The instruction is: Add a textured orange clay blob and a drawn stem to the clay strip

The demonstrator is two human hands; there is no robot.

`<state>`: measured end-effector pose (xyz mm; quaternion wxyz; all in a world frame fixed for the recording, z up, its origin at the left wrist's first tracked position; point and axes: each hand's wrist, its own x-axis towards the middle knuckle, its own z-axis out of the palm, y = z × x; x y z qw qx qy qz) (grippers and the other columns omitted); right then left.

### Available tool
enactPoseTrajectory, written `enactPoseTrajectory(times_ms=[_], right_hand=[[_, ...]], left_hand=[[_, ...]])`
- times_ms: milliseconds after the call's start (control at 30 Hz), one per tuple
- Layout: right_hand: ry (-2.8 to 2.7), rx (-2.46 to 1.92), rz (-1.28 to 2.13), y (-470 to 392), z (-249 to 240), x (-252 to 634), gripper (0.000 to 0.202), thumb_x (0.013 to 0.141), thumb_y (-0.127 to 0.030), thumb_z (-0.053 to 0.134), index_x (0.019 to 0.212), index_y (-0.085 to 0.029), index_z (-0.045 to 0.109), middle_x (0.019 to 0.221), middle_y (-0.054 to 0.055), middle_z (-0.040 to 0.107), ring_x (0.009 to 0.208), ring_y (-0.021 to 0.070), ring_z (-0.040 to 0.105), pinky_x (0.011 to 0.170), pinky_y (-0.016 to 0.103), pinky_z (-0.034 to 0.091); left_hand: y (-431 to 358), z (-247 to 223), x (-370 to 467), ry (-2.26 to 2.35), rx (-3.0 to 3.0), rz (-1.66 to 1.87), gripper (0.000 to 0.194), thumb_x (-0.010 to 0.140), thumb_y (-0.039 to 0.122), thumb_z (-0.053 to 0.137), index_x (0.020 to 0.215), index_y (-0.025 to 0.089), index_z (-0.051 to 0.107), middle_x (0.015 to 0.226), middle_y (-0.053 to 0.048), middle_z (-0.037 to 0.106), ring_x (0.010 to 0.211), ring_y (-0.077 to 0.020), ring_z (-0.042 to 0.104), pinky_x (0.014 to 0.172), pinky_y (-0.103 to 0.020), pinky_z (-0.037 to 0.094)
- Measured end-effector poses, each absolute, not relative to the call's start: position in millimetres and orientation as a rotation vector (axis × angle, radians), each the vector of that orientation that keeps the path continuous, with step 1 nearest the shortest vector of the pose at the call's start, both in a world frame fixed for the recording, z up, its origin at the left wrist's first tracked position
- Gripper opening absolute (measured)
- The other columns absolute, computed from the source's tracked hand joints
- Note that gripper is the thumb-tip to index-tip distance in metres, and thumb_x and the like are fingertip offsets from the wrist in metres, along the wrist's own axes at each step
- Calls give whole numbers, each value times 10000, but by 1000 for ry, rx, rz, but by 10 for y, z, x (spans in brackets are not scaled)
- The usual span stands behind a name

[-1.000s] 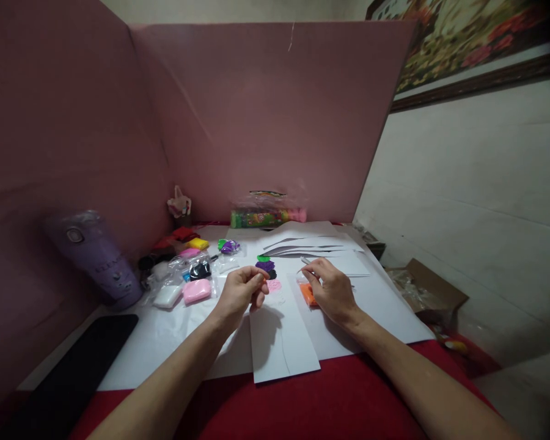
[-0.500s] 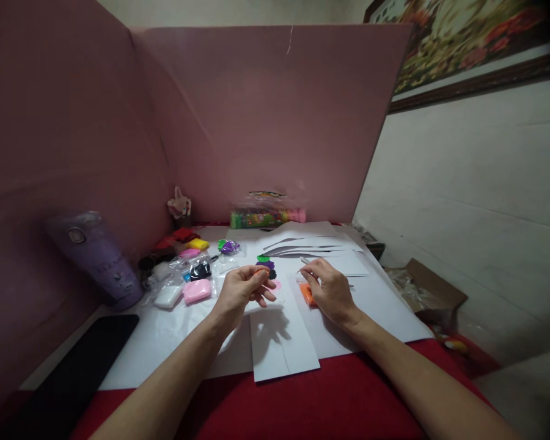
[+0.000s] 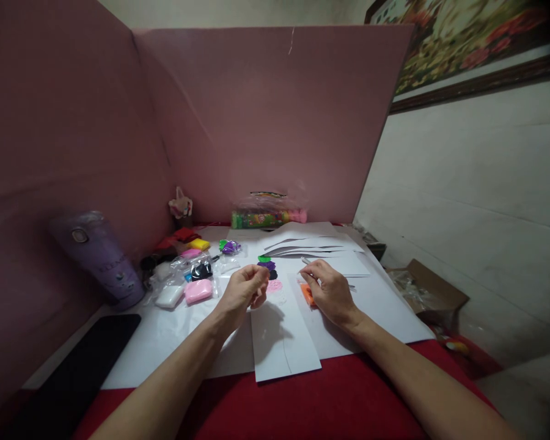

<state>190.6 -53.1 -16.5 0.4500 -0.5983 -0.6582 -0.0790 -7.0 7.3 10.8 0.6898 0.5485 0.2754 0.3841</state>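
Observation:
My left hand [image 3: 244, 292] is raised over a white card [image 3: 284, 342], its fingers pinched on a small bit of orange clay that barely shows at the fingertips. In my right hand [image 3: 327, 290] is a thin light-coloured tool [image 3: 305, 261]. Under that hand lies a packet of orange clay [image 3: 307, 294]. Between the hands, at the upper part of the card, are green [image 3: 264, 259], purple [image 3: 266, 266], black [image 3: 272, 275] and pink [image 3: 274, 286] clay patches in a column.
Bagged clay pieces, among them a pink one [image 3: 198, 291], lie at the left. Beyond them stands a purple tumbler [image 3: 101, 260], with a black phone-like slab [image 3: 80, 366] nearer. Paper sheets [image 3: 311, 244] and a green-pink package [image 3: 268, 219] are at the back. An open cardboard box [image 3: 433, 293] sits at the right.
The fingers of my left hand have curled in, and less of the orange bit shows. More of the pink patch is uncovered. My right hand has hardly moved.

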Motion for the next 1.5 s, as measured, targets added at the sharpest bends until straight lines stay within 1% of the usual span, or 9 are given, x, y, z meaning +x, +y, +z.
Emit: enactPoseTrajectory(times_ms=[133,333,500,700,867,967,1100,1300,1500], right_hand=[[-1630,-1483,-192,-538,-161,1901,171,866,-135,503,780,-190,640,820,37,611,751,163,589,691,279,446],[-1642,-1474,-181,-541,-162,1891,168,869,-142,505,773,-192,633,817,34,610,750,161,583,687,278,446],[-1651,-1460,-175,-530,-174,1897,162,866,-137,508,776,-194,631,818,34,611,759,161,584,701,279,450],[-1658,-1462,-179,-530,-179,1897,166,870,-145,500,793,-195,639,832,39,614,758,162,585,694,281,453],[-1658,-1464,-181,-548,-149,1880,175,873,-160,492,776,-194,634,812,41,610,746,166,584,681,285,456],[-1655,-1456,-177,-552,-140,1873,179,876,-171,488,768,-200,627,803,40,608,740,166,582,679,287,458],[-1656,-1454,-164,-550,-147,1874,175,874,-168,492,760,-201,620,806,36,605,747,164,579,689,285,457],[-1667,-1454,-173,-546,-157,1882,174,873,-153,492,766,-197,621,813,36,604,756,164,578,701,286,452],[-1665,-1450,-171,-545,-150,1883,170,871,-151,495,767,-200,621,809,37,606,751,166,579,691,286,455]], left_hand=[[62,116,-63,712,1264,880,407,608,419,779,695,173,467,439,108,363,323,-9,262,347,-150,122],[52,86,-42,733,1272,937,408,686,525,663,803,161,521,523,57,491,336,-43,375,336,-163,201],[125,69,-67,744,1205,968,418,636,515,707,714,138,543,462,82,414,315,-7,270,347,-146,142],[126,107,-83,697,1182,1032,503,647,511,721,918,93,657,593,-9,585,423,-55,452,400,-180,288],[102,124,-96,738,1166,993,603,605,399,784,1108,108,620,696,-69,684,474,-99,547,426,-198,339],[109,103,-95,744,1181,954,453,585,372,793,915,90,662,685,-76,682,480,-99,555,440,-201,371],[118,80,-89,738,1242,930,376,590,431,772,676,104,606,504,2,568,354,-43,400,356,-170,221],[95,106,-83,668,1188,942,417,675,509,704,741,115,585,566,14,534,429,-29,398,421,-162,234],[93,108,-75,646,1223,942,321,666,386,740,717,127,556,566,15,544,420,-30,373,417,-179,213]])
